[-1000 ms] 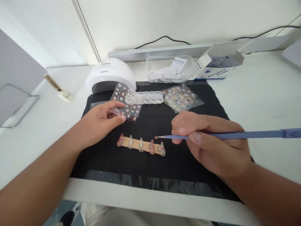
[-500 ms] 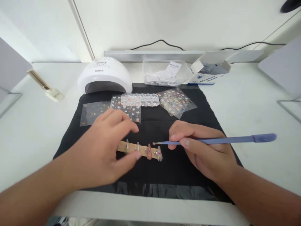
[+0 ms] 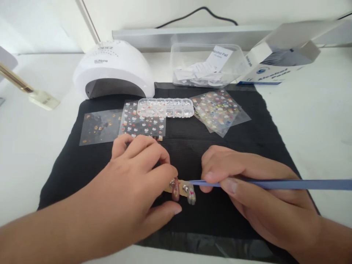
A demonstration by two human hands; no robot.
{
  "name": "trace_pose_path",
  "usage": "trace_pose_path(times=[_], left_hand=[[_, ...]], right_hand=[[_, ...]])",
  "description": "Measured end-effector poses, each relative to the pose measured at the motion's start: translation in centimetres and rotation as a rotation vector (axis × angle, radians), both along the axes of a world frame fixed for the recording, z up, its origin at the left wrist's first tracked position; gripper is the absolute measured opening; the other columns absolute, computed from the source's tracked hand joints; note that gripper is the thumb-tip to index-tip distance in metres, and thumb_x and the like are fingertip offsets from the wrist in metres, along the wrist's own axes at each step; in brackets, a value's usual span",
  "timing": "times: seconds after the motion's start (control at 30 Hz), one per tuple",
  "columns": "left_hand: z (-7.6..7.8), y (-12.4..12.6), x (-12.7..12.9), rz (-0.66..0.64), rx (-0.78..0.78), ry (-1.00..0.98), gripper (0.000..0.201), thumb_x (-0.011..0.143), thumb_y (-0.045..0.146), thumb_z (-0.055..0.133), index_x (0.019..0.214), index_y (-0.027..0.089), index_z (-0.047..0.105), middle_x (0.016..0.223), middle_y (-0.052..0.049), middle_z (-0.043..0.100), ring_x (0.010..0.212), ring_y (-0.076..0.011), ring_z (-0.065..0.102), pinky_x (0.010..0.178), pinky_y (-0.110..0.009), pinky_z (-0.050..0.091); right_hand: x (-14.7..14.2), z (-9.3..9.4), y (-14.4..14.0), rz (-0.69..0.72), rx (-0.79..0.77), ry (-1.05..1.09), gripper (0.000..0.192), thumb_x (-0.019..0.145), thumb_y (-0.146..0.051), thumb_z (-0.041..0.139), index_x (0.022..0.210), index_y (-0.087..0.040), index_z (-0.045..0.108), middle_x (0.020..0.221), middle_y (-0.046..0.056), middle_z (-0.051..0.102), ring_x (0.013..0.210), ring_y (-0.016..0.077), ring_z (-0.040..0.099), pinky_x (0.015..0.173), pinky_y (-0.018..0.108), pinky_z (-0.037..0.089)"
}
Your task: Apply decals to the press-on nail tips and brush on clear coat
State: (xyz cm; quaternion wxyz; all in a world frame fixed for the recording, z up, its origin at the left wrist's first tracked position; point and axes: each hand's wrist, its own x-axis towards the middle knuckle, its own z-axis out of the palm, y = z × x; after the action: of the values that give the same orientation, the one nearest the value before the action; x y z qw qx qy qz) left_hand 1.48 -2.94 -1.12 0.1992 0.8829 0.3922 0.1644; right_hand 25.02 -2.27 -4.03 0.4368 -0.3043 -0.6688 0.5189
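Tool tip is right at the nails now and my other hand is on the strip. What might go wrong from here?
1. The left hand covers most of the nail strip; a nudge may shift it off line as the tool tip lands.
2. The right hand holds the blue tool far along its length; a small wobble may smear the decorated nails.
3. The left hand's fingers lie near the sticker sheet and may drag it.

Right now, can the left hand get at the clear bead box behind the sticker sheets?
Probably yes. The left hand rests on the nail strip, and only flat sticker sheets lie between it and the bead box; nothing tall blocks the way.
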Motion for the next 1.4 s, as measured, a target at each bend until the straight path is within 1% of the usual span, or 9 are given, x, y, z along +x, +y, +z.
trace_pose_path(times=[0.1,0.23,0.37,0.53,0.67,0.9,1.0,1.27,1.4], left_hand=[[-0.08,-0.10,-0.04,-0.004,0.009,-0.003,0.004,0.091,0.022,0.065,0.088,0.021,0.067,0.097,-0.002,0.064,0.100,-0.0252,0.053,0.089,-0.045,0.027],[-0.17,-0.16,-0.13,0.008,0.017,-0.002,0.004,0.091,0.025,0.066,0.088,0.022,0.067,0.096,-0.002,0.063,0.100,-0.0262,0.053,0.090,-0.046,0.026],[-0.36,-0.09,-0.02,0.001,0.032,0.011,0.007,0.092,0.028,0.066,0.093,0.022,0.068,0.098,-0.003,0.063,0.099,-0.0276,0.053,0.088,-0.047,0.026],[-0.63,-0.08,0.07,0.003,0.050,0.020,0.009,0.094,0.031,0.064,0.092,0.023,0.068,0.098,-0.004,0.062,0.098,-0.0282,0.053,0.087,-0.050,0.026],[-0.72,-0.06,0.09,0.007,0.053,0.033,0.010,0.092,0.033,0.067,0.092,0.023,0.068,0.098,-0.005,0.063,0.097,-0.0287,0.053,0.087,-0.051,0.028],[-0.34,-0.29,0.09,0.033,0.079,0.030,0.011,0.090,0.033,0.067,0.095,0.024,0.069,0.099,-0.006,0.065,0.099,-0.0297,0.054,0.087,-0.052,0.030],[-0.13,-0.33,-0.06,0.043,0.097,0.028,0.012,0.089,0.034,0.065,0.096,0.025,0.069,0.099,-0.007,0.066,0.101,-0.0308,0.055,0.087,-0.052,0.031],[0.14,-0.42,-0.36,0.052,0.096,0.009,0.009,0.087,0.032,0.064,0.091,0.026,0.069,0.095,-0.006,0.066,0.101,-0.0313,0.055,0.088,-0.054,0.034],[0.14,-0.39,-0.32,0.034,0.094,-0.002,0.008,0.086,0.030,0.063,0.090,0.027,0.069,0.094,-0.006,0.065,0.098,-0.0309,0.056,0.087,-0.055,0.035]], right_hand=[[-0.08,0.17,-0.02,-0.015,-0.015,-0.015,0.018,0.096,-0.023,0.060,0.098,-0.026,0.078,0.075,0.005,0.070,0.067,0.0190,0.062,0.061,0.036,0.048],[-0.04,0.30,0.04,0.000,-0.020,-0.049,0.021,0.097,-0.021,0.057,0.098,-0.026,0.077,0.075,0.004,0.070,0.068,0.0185,0.062,0.061,0.036,0.048],[-0.04,0.25,0.03,-0.012,-0.035,-0.061,0.021,0.097,-0.019,0.056,0.097,-0.026,0.076,0.077,0.003,0.069,0.069,0.0175,0.061,0.060,0.036,0.047],[-0.13,0.34,-0.10,0.001,-0.032,-0.066,0.026,0.094,-0.012,0.055,0.098,-0.026,0.076,0.075,0.002,0.068,0.068,0.0165,0.061,0.059,0.034,0.048],[-0.14,0.44,-0.10,-0.020,-0.040,-0.063,0.027,0.092,-0.010,0.056,0.097,-0.027,0.077,0.074,0.001,0.069,0.068,0.0161,0.061,0.059,0.034,0.048],[-0.16,0.41,-0.08,-0.031,-0.043,-0.067,0.029,0.090,-0.007,0.055,0.093,-0.025,0.077,0.074,0.000,0.069,0.068,0.0143,0.061,0.059,0.031,0.049],[-0.19,0.38,-0.08,-0.035,-0.045,-0.074,0.027,0.090,-0.009,0.056,0.092,-0.025,0.077,0.074,0.000,0.069,0.067,0.0143,0.061,0.060,0.032,0.049],[-0.34,0.50,0.22,-0.012,-0.044,-0.073,0.027,0.091,-0.009,0.056,0.095,-0.025,0.077,0.076,0.000,0.070,0.069,0.0141,0.063,0.061,0.032,0.050],[-0.07,0.44,0.24,-0.016,-0.055,-0.075,0.026,0.090,-0.009,0.057,0.091,-0.025,0.077,0.074,0.000,0.070,0.068,0.0142,0.063,0.061,0.031,0.050]])
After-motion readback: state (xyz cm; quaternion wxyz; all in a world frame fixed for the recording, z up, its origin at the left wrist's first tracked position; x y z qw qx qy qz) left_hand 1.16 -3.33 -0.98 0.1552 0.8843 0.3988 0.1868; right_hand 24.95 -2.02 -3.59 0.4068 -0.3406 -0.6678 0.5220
